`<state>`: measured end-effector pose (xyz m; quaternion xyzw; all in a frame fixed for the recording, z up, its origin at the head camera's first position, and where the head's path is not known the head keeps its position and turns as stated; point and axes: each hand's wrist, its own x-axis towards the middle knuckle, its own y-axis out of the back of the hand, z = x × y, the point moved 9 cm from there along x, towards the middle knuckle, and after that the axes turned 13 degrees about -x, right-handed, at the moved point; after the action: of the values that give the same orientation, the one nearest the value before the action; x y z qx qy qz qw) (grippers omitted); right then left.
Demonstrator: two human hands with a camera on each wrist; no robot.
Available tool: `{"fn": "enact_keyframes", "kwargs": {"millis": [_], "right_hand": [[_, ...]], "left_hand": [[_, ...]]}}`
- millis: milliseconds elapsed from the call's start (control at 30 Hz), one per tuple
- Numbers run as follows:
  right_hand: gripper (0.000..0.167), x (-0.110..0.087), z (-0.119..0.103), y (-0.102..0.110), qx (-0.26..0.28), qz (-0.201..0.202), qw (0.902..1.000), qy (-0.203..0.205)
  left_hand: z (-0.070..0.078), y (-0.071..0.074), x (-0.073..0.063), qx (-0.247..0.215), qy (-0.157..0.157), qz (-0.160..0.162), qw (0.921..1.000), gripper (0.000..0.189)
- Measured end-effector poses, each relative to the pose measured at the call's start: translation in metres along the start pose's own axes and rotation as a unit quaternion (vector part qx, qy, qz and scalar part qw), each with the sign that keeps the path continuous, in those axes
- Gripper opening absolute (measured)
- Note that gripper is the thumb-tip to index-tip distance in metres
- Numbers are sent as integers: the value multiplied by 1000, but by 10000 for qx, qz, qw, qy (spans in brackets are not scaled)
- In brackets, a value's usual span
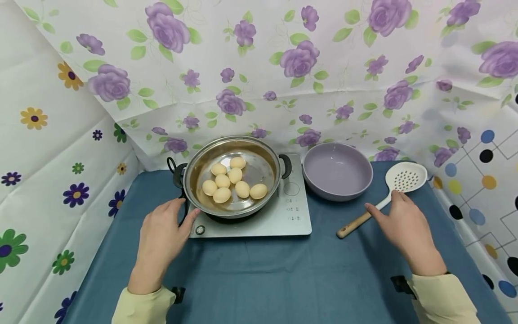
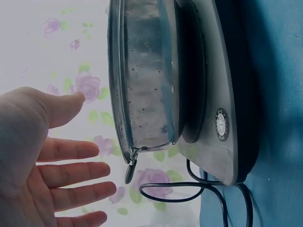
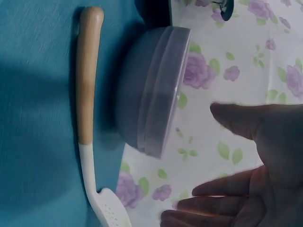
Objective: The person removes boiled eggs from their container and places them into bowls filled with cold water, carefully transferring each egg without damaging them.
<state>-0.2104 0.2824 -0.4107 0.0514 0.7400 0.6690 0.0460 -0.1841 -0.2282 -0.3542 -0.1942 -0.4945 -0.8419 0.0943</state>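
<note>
My left hand [image 1: 161, 238] hovers at the front left of a steel pot [image 1: 259, 155], thumb and fingers spread apart with nothing between them. Several pale eggs [image 1: 234, 175] lie on the pot's bottom. The left wrist view shows that hand's fingers [image 2: 78, 172] extended beside the pot wall. On the right, my right hand [image 1: 410, 231] is held above a slotted skimmer [image 1: 358, 225] with a white perforated head and wooden handle. In the right wrist view the skimmer lies on the cloth, apart from the hand, whose fingers are loosely extended and hold nothing.
The pot stands on a silver induction cooker [image 1: 297, 225] with a black cord [image 2: 222, 198] at its left. A purple bowl [image 1: 337, 191] sits between the cooker and the skimmer. Blue cloth [image 1: 259, 283] covers the table; flowered sheets [image 1: 259, 58] rise behind it and at the sides.
</note>
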Motion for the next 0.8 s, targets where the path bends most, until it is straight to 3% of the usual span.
{"fn": "enact_keyframes", "kwargs": {"millis": [67, 267, 467, 800], "right_hand": [[105, 2, 1, -5, 120, -131, 9997, -162], [67, 10, 5, -27, 52, -500, 9972, -550], [65, 18, 2, -49, -80, -801, 9934, -818], [68, 22, 1, -87, -462, -1857, 9739, -1224]], "left_hand": [[1, 1, 1, -2, 17, 32, 10000, 51], [1, -1, 3, 82, 206, -95, 9997, 52], [0, -4, 5, 151, 267, -215, 9993, 51], [-6, -8, 3, 232, 319, -306, 9988, 49]]}}
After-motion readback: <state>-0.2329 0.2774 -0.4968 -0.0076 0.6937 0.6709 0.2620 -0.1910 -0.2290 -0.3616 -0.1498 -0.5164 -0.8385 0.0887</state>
